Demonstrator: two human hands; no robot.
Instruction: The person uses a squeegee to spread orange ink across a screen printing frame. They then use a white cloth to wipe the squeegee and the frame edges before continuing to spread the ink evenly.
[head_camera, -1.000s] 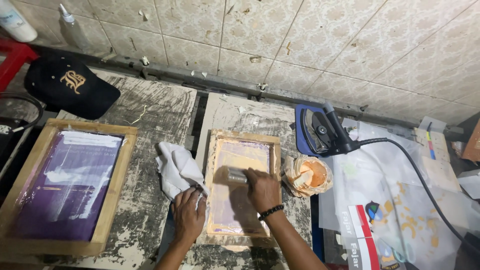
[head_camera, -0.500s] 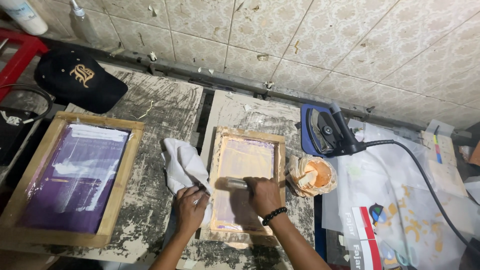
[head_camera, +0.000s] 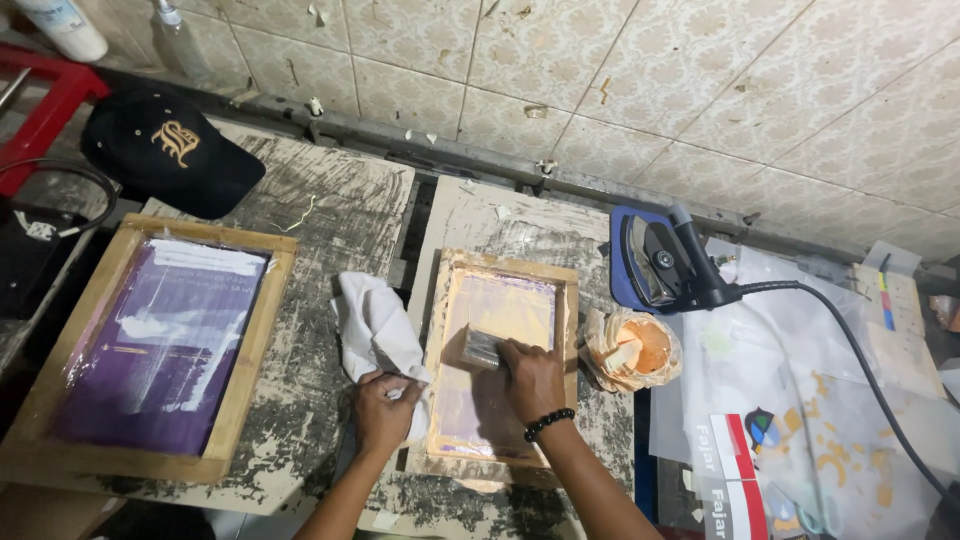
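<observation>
We see the small wooden screen frame (head_camera: 497, 365) flat on the paint-streaked table (head_camera: 330, 200) — our landmark. The right hand (head_camera: 533, 378) grips a squeegee (head_camera: 482, 349) on its mesh; the left hand (head_camera: 383, 412) clutches a white rag (head_camera: 374, 330) at its left edge. Right of it sits an orange ink tub (head_camera: 633, 347) — beyond, an iron (head_camera: 660, 262).

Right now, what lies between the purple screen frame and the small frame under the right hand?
In the head view, a crumpled white cloth, with the left hand on its lower edge.

squeegee (head_camera: 483, 348) partly under right hand (head_camera: 532, 378)
</observation>
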